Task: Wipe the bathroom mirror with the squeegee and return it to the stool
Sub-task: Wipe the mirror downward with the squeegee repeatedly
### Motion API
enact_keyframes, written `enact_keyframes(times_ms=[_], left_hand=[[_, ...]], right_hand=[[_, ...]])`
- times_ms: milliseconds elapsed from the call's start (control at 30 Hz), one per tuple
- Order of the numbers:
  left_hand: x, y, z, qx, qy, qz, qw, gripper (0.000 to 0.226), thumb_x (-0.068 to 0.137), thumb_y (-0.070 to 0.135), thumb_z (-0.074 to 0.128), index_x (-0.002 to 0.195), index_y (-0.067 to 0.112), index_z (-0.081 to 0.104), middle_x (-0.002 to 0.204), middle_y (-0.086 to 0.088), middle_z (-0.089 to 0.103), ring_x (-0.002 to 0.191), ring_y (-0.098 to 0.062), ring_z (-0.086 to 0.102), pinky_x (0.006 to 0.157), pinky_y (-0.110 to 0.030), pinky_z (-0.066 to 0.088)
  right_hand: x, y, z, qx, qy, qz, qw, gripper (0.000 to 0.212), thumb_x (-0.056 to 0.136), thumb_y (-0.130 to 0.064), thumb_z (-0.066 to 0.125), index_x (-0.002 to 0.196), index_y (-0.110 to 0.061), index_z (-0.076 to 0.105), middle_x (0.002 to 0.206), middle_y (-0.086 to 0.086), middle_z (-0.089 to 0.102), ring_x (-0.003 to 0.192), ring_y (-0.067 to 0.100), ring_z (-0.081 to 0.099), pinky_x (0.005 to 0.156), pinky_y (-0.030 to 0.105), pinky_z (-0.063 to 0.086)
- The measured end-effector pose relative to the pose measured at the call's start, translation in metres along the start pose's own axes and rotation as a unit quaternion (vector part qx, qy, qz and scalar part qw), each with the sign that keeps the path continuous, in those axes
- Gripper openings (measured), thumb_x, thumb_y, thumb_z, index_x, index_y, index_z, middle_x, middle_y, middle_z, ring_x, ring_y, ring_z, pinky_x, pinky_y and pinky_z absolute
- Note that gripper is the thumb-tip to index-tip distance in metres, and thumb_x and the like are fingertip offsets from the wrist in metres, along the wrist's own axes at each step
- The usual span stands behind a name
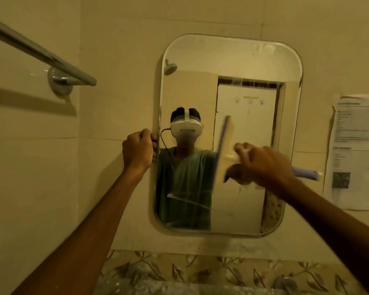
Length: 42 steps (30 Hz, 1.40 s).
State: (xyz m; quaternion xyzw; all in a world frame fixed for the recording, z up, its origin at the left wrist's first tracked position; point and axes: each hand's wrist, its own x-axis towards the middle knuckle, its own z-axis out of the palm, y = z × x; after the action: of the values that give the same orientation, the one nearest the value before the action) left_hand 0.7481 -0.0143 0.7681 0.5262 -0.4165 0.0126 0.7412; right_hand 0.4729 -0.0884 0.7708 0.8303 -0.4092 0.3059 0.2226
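Note:
A rounded rectangular mirror (pixel 232 60) hangs on the beige tiled wall ahead. My right hand (pixel 264 163) is closed around the squeegee (pixel 223 154), whose pale blade stands nearly upright against the glass at mid-height; its purple handle end sticks out to the right of my fist. The hand and blade are blurred. My left hand (pixel 137 149) grips the mirror's left edge at mid-height. A wet streak runs across the lower glass. The stool is out of view.
A chrome towel bar (pixel 41 53) juts from the wall at upper left. Printed sheets (pixel 358 150) are stuck to the wall right of the mirror. Below are leaf-patterned tiles and a metal tap (pixel 285 283) at the bottom right.

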Motion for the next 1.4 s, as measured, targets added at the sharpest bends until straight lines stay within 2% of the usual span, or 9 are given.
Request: enact_keyframes(times_ms=[167, 333, 500, 667, 767, 900, 1167, 1267, 1400], left_hand=[[0.010, 0.005, -0.001, 0.056, -0.010, 0.040, 0.998, 0.045, 0.097, 0.028, 0.037, 0.075, 0.001, 0.065, 0.071, -0.022, 0.068, 0.054, -0.028, 0.063, 0.058, -0.039, 0.058], [0.036, 0.038, 0.003, 0.053, 0.000, 0.054, 0.997, 0.061, 0.094, 0.044, 0.034, 0.078, -0.005, 0.066, 0.075, -0.023, 0.070, 0.068, -0.035, 0.068, 0.070, -0.050, 0.058], [0.040, 0.041, 0.009, 0.056, 0.011, 0.049, 0.997, 0.056, 0.097, 0.036, 0.034, 0.080, -0.006, 0.065, 0.076, -0.023, 0.069, 0.071, -0.037, 0.067, 0.072, -0.048, 0.057], [0.044, 0.036, 0.006, 0.051, -0.002, 0.038, 0.998, 0.054, 0.095, 0.034, 0.032, 0.080, -0.004, 0.066, 0.076, -0.021, 0.070, 0.068, -0.033, 0.068, 0.071, -0.046, 0.059], [0.044, 0.035, 0.006, 0.045, 0.000, 0.045, 0.998, 0.053, 0.094, 0.032, 0.032, 0.077, -0.004, 0.066, 0.073, -0.021, 0.070, 0.066, -0.033, 0.067, 0.070, -0.048, 0.059], [0.046, 0.040, 0.006, 0.067, -0.008, 0.059, 0.996, 0.053, 0.095, 0.032, 0.033, 0.078, -0.007, 0.064, 0.074, -0.025, 0.068, 0.064, -0.036, 0.067, 0.068, -0.047, 0.059], [0.051, 0.060, 0.013, 0.073, 0.024, 0.062, 0.995, 0.053, 0.091, 0.034, 0.033, 0.079, -0.007, 0.063, 0.076, -0.028, 0.067, 0.064, -0.041, 0.064, 0.066, -0.051, 0.056], [0.051, 0.058, 0.014, 0.077, 0.025, 0.052, 0.995, 0.053, 0.093, 0.034, 0.031, 0.081, -0.005, 0.064, 0.076, -0.024, 0.068, 0.070, -0.040, 0.067, 0.070, -0.049, 0.056], [0.054, 0.055, 0.011, 0.085, 0.017, 0.062, 0.994, 0.052, 0.095, 0.032, 0.029, 0.079, -0.004, 0.064, 0.072, -0.023, 0.068, 0.065, -0.037, 0.066, 0.069, -0.050, 0.057]], right_hand=[[-0.034, 0.051, -0.014, -0.015, 0.024, 0.140, 0.990, 0.048, 0.100, -0.041, 0.033, 0.091, -0.007, 0.064, 0.056, -0.002, 0.053, 0.051, 0.014, 0.054, 0.046, 0.022, 0.035], [0.028, -0.012, -0.025, -0.014, 0.038, -0.003, 0.999, 0.033, 0.099, -0.048, 0.042, 0.105, -0.022, 0.060, 0.065, -0.007, 0.049, 0.056, 0.009, 0.051, 0.052, 0.024, 0.042], [0.096, -0.106, -0.028, 0.033, 0.074, -0.052, 0.995, 0.042, 0.098, -0.045, 0.036, 0.072, -0.018, 0.055, 0.062, -0.001, 0.053, 0.053, 0.010, 0.049, 0.052, 0.024, 0.036], [0.081, -0.043, -0.047, 0.028, 0.032, -0.050, 0.998, 0.034, 0.100, -0.044, 0.039, 0.079, -0.021, 0.052, 0.063, -0.006, 0.048, 0.052, 0.007, 0.045, 0.051, 0.021, 0.034], [0.051, 0.029, -0.065, 0.033, 0.034, 0.053, 0.997, 0.031, 0.099, -0.038, 0.044, 0.073, -0.021, 0.047, 0.068, 0.001, 0.053, 0.060, 0.016, 0.052, 0.054, 0.029, 0.045], [0.026, 0.099, -0.080, 0.022, 0.092, 0.216, 0.972, 0.045, 0.101, -0.030, 0.038, 0.068, -0.005, 0.054, 0.061, 0.014, 0.054, 0.054, 0.025, 0.049, 0.055, 0.030, 0.040], [0.111, -0.025, -0.077, -0.087, 0.058, -0.069, 0.992, 0.031, 0.099, -0.045, 0.037, 0.082, -0.020, 0.047, 0.066, -0.005, 0.043, 0.061, 0.016, 0.049, 0.050, 0.022, 0.027], [0.138, -0.077, -0.071, -0.077, 0.071, -0.104, 0.989, 0.032, 0.098, -0.045, 0.036, 0.081, -0.021, 0.049, 0.066, -0.004, 0.045, 0.056, 0.011, 0.042, 0.049, 0.023, 0.022], [0.121, -0.031, -0.090, -0.103, 0.066, -0.102, 0.987, 0.029, 0.099, -0.041, 0.039, 0.079, -0.020, 0.043, 0.069, -0.004, 0.043, 0.059, 0.011, 0.043, 0.053, 0.024, 0.032]])
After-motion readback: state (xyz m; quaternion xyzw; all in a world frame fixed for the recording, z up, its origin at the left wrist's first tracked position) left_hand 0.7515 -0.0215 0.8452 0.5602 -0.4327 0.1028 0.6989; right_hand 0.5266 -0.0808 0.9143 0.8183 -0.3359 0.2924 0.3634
